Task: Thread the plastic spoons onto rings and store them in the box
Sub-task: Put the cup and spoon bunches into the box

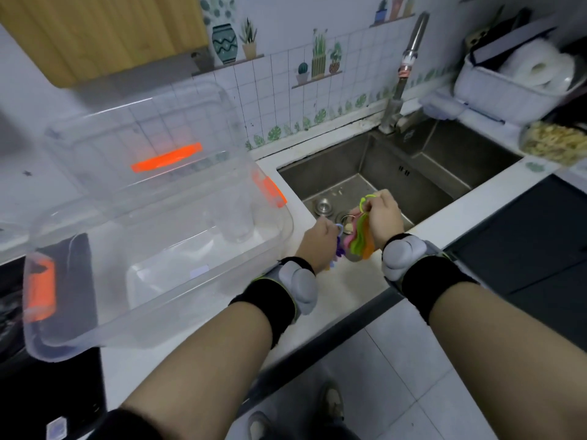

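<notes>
The box (197, 287) left of the sink (422, 173) was clear, shiny plastic with orange plastic clips (270, 192). The sink was dull grey metal. Above it, the spoons (360, 236) looked like bright, smooth plastic. The bench (349, 281) around it was white and smooth.

A: Upper frame?
B: White tiled wall (279, 90) with plant decals; wooden cabinet (104, 30) upper left.
A: Centre right?
B: Steel sink (428, 185), tap (409, 68) behind it, white counter (359, 290) around it. Grey floor tiles (406, 360) lower right.

Two hands (317, 241) (386, 217), two spoon bunches (339, 247) (360, 238), one clear box (95, 328), one sink (413, 185), one tap (409, 65)
</notes>
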